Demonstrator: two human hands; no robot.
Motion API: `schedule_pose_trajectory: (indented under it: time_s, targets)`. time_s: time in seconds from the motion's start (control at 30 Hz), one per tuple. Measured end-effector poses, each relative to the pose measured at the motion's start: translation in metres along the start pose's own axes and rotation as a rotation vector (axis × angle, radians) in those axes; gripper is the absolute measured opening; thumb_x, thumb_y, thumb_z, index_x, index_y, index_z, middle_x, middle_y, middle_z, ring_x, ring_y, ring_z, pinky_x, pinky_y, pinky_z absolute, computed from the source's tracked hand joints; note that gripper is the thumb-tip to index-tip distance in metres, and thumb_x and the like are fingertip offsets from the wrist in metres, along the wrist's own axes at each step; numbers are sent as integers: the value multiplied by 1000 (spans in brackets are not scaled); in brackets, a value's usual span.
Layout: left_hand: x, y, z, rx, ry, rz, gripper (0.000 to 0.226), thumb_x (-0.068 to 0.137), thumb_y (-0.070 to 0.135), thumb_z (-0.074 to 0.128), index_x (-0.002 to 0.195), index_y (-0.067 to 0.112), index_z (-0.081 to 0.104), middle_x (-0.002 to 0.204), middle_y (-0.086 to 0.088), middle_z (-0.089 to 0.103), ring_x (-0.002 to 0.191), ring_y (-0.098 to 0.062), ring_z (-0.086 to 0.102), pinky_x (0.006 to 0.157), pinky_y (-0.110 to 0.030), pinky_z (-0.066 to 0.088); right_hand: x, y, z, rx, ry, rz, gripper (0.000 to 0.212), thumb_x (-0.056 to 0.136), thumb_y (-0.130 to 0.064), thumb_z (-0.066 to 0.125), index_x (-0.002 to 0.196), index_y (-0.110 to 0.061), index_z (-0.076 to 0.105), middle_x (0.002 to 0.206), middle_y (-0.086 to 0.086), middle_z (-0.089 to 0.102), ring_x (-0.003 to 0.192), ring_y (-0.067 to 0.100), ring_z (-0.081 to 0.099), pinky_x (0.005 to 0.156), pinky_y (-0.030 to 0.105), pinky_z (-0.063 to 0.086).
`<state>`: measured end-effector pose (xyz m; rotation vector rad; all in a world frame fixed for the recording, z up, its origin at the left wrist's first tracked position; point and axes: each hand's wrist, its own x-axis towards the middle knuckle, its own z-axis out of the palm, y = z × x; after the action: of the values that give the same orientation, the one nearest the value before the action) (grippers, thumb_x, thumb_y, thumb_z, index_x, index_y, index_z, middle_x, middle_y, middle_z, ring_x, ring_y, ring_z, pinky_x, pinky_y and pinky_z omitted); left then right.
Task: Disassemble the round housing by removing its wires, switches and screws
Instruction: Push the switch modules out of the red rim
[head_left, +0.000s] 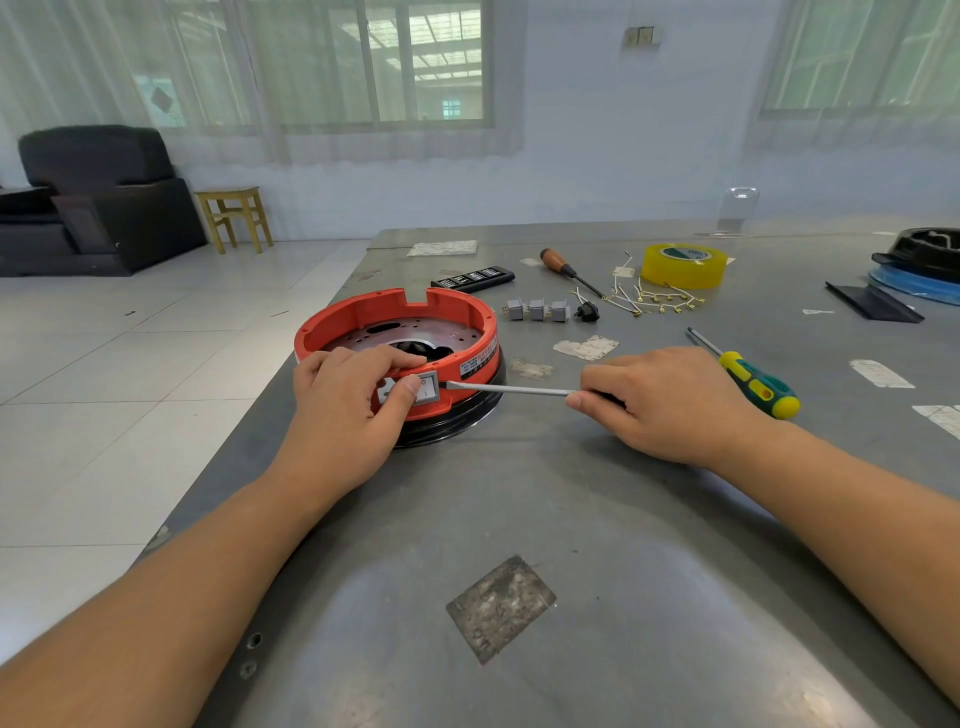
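In the head view the round housing sits left of centre on the worktop. The left hand grips its near rim, thumb on the grey switch; the right hand grips a screwdriver lying level, tip touching the switch's right edge.

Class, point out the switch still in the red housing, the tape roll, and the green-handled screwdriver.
Switch (427, 388): head view, on its grey rocker face.
Tape roll (683, 266): head view, on its yellow outer wall.
Green-handled screwdriver (759, 385): head view, on its handle.
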<state>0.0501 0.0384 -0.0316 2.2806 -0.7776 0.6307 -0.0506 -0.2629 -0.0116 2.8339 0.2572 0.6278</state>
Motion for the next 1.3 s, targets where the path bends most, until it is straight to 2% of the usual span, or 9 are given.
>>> schedule_pose_trajectory:
  time_s: [0.23,0.37,0.53,0.6,0.7,0.83,1.03,1.17,1.3]
  targets:
    - [0,-1,2,20,-54,-5,41,102,43,38,128,30,67,110,11,60,116,-13,46,115,-36,15,3,-4,1,1,0,54,53,100,-64,14,101,-33,57,89,-12,59,83,15,61,61,32,50]
    - [-1,-3,6,22,-33,2,24,111,28,48,129,32,63,110,13,54,113,-5,35,110,-30,11,3,-6,1,56,-9,46,47,102,-61,19,98,-31,55,82,-11,53,80,17,58,62,35,52]
    - [-1,-3,8,19,-51,-11,23,111,27,49,130,31,60,114,13,49,112,-2,25,112,-36,15,7,-7,8,52,-9,56,40,105,-57,24,96,-30,52,81,-12,45,81,20,57,58,32,37]
    - [-1,-2,7,24,-63,-7,23,111,27,49,132,31,58,115,12,48,111,-1,23,114,-40,16,9,-7,11,45,12,54,40,105,-56,22,95,-29,51,81,-12,43,83,20,56,63,33,34]
    - [-2,-2,5,32,-75,9,26,111,27,50,135,30,57,118,13,49,116,-4,26,116,-41,15,16,-6,13,11,30,82,52,102,-60,11,94,-30,53,83,-11,46,82,18,51,75,36,37]
    - [-2,-1,3,26,-83,13,28,111,27,50,139,30,53,120,14,50,116,-4,28,116,-39,14,26,-3,22,23,51,107,66,98,-64,3,98,-31,60,86,-8,49,83,17,46,76,34,27]
    - [-2,-2,1,-21,-103,28,20,110,29,49,122,44,42,114,15,50,118,-10,34,109,-32,12,34,2,29,21,133,119,57,102,-63,13,96,-32,60,89,-6,43,83,16,38,81,34,24]
    - [-2,-5,1,-60,-93,45,23,108,23,56,114,45,52,102,30,45,111,-7,36,113,-37,15,32,1,30,34,114,120,60,101,-65,11,97,-33,62,87,-7,44,82,15,39,79,33,23]
    - [-1,-9,-1,-118,-81,43,21,105,28,63,108,48,58,101,27,52,108,-10,45,115,-40,19,26,-2,27,35,118,136,58,101,-65,11,89,-33,58,79,-10,46,76,14,42,73,33,26]
